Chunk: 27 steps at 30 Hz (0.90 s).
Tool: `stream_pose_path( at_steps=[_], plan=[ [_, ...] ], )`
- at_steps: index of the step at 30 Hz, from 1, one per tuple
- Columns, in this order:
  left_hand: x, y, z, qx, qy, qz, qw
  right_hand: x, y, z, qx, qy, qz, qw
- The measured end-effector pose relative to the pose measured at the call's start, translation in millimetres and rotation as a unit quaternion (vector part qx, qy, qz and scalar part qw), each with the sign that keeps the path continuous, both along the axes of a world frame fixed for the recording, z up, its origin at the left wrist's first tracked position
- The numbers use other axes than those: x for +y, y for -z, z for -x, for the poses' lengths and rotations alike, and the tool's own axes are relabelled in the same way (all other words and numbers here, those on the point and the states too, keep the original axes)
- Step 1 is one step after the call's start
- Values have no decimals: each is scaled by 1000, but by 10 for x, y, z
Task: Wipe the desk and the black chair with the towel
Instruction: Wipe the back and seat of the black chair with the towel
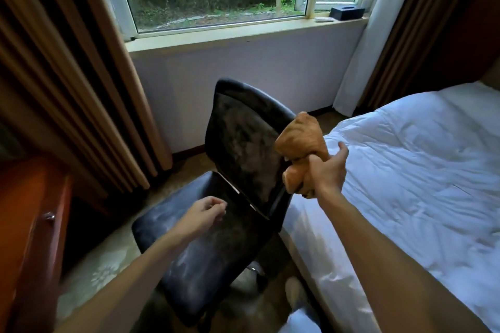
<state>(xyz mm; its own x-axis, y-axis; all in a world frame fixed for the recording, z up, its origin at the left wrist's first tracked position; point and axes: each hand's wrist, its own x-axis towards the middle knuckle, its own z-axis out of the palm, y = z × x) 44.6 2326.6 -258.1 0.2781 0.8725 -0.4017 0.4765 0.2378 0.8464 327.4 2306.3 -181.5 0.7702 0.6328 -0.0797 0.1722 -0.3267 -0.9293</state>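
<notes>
The black chair (238, 149) stands in the middle of the head view, its worn backrest facing me and its seat (205, 257) below. My right hand (327, 173) grips a bunched orange-brown towel (299, 138) against the right edge of the backrest. My left hand (207, 211) hovers over the back of the seat with its fingers loosely curled and nothing in them. The reddish wooden desk (24, 224) shows only as a corner with a drawer knob at the left edge.
A bed with a white duvet (405, 170) fills the right side, close to the chair. Brown curtains (67, 89) hang at the left, and a window with a sill (243, 35) lies ahead. A black tissue box (347, 12) sits on the sill. Patterned carpet (108, 265) lies below.
</notes>
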Motion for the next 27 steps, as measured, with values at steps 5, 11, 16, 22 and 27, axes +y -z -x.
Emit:
stream_pose_path(
  at_steps=[5,11,16,22,27],
  plan=[
    [734,-78,-967,30,-15,-89,996,678,240,-873,-20,-191,126,973],
    [1632,-299,-1989,94,-100,-207,969,1146,410,-1438,-53,-445,216,867],
    [1948,-499,-2578,167,-45,-314,934,1245,340,-1551,-135,-515,228,815],
    [2231,-326,-2694,318,76,-344,880,1381,396,-1533,-123,-513,199,826],
    [2212,-285,-2588,380,116,-348,849,1446,382,-1611,-118,-528,220,812]
  ],
)
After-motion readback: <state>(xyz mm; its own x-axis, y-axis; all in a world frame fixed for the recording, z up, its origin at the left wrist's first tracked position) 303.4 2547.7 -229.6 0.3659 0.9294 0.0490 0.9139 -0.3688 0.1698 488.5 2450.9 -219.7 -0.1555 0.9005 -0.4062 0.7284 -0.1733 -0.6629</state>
